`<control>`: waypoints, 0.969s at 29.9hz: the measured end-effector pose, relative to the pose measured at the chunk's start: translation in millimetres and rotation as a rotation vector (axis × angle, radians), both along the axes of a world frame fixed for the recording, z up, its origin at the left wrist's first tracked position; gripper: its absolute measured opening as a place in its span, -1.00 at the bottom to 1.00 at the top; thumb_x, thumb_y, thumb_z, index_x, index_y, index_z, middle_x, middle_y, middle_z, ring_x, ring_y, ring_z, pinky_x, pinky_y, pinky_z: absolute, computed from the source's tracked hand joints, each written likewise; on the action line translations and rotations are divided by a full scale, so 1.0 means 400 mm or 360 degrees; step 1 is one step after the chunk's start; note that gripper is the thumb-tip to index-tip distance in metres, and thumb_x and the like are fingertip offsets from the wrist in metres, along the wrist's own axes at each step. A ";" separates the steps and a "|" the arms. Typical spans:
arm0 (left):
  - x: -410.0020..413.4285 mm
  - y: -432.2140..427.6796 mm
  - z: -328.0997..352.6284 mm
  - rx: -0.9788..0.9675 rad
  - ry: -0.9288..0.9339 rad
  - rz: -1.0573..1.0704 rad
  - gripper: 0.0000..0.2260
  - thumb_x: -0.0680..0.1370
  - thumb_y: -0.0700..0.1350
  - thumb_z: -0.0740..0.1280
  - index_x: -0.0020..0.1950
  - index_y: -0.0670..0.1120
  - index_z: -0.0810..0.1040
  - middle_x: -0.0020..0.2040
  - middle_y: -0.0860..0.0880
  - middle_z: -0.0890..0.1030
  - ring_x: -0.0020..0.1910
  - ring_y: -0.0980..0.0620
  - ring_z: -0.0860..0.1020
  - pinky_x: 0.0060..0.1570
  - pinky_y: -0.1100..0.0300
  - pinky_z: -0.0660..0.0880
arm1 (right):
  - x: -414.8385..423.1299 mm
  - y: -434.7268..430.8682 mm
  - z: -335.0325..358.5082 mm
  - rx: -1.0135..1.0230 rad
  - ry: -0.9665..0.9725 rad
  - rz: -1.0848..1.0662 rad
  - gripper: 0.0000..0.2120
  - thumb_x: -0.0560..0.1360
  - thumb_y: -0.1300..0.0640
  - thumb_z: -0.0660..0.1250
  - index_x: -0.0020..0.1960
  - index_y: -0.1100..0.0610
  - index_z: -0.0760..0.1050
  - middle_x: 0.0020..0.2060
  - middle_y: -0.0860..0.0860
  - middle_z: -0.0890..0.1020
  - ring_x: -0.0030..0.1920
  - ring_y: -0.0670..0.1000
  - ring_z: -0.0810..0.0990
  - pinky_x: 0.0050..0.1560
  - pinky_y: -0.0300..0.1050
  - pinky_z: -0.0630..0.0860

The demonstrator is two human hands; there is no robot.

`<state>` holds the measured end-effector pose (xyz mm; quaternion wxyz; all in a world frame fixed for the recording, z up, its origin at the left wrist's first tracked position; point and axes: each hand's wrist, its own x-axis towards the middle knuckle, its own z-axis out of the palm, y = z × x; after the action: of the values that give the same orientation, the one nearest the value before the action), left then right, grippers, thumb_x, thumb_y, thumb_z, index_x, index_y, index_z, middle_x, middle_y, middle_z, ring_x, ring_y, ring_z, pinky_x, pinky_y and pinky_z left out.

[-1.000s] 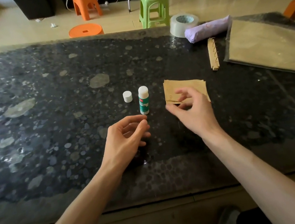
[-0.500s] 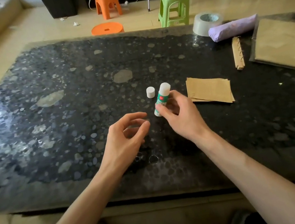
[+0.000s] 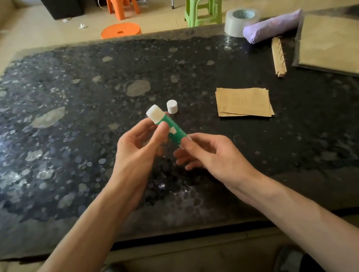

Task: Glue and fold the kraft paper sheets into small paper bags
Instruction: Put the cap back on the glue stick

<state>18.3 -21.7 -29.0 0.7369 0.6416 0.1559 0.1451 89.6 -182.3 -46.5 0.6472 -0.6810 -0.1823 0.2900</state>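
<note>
A green glue stick (image 3: 171, 129) with a white top is held above the dark table, tilted up to the left. My left hand (image 3: 139, 147) pinches its upper part and my right hand (image 3: 202, 153) pinches its lower end. Its loose white cap (image 3: 172, 106) stands on the table just behind. A small stack of folded kraft paper pieces (image 3: 243, 102) lies to the right of my hands. Larger kraft sheets (image 3: 339, 45) lie at the far right.
At the back right of the black speckled table (image 3: 55, 137) are a tape roll (image 3: 240, 20), a rolled purple bundle (image 3: 273, 26) and a kraft strip (image 3: 278, 56). Orange and green stools (image 3: 202, 1) stand on the floor beyond it.
My right hand left the kraft pieces, took the glue stick off the table and lifted it. My left hand came up and now grips its upper part.
</note>
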 end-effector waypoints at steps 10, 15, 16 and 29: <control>-0.005 -0.018 -0.012 0.0032 -0.0035 0.0027 -0.80 0.62 -0.03 0.37 0.17 -0.08 0.68 -0.15 -0.03 0.64 -0.22 0.05 0.45 -0.14 0.21 0.42 | -0.005 -0.030 0.032 0.0232 0.0265 -0.0219 -0.76 0.58 0.08 0.41 0.19 0.16 0.65 -0.07 0.11 0.76 -0.03 0.07 0.75 0.05 -0.11 0.68; -0.019 -0.020 -0.016 0.0022 -0.0070 0.0054 -0.79 0.63 -0.06 0.36 0.19 -0.11 0.67 -0.15 -0.02 0.66 -0.23 0.14 0.52 -0.13 0.26 0.47 | -0.020 -0.021 0.027 0.0192 -0.0018 -0.0273 -0.75 0.53 0.19 0.49 0.20 0.15 0.64 0.00 0.03 0.77 0.02 0.06 0.76 0.09 -0.08 0.68; -0.020 -0.021 -0.014 0.0015 -0.0078 0.0050 -0.79 0.63 -0.07 0.36 0.20 -0.12 0.67 -0.14 -0.02 0.67 -0.23 0.15 0.52 -0.13 0.27 0.48 | -0.020 -0.021 0.026 0.0198 -0.0048 -0.0283 -0.75 0.51 0.22 0.50 0.19 0.15 0.64 0.01 0.02 0.77 0.04 0.05 0.75 0.11 -0.07 0.68; -0.022 -0.018 -0.012 0.0015 -0.0110 0.0035 -0.79 0.64 -0.09 0.35 0.22 -0.12 0.66 -0.06 -0.13 0.68 -0.19 0.11 0.54 -0.03 0.14 0.48 | -0.018 -0.029 0.029 0.0196 0.0048 -0.0266 -0.74 0.52 0.15 0.49 0.20 0.15 0.62 0.03 0.06 0.76 0.05 0.07 0.75 0.13 -0.05 0.67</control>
<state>9.4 -29.0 -33.9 0.7370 0.6380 0.1368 0.1760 82.4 -193.8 -35.1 0.7124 -0.6484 -0.1326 0.2336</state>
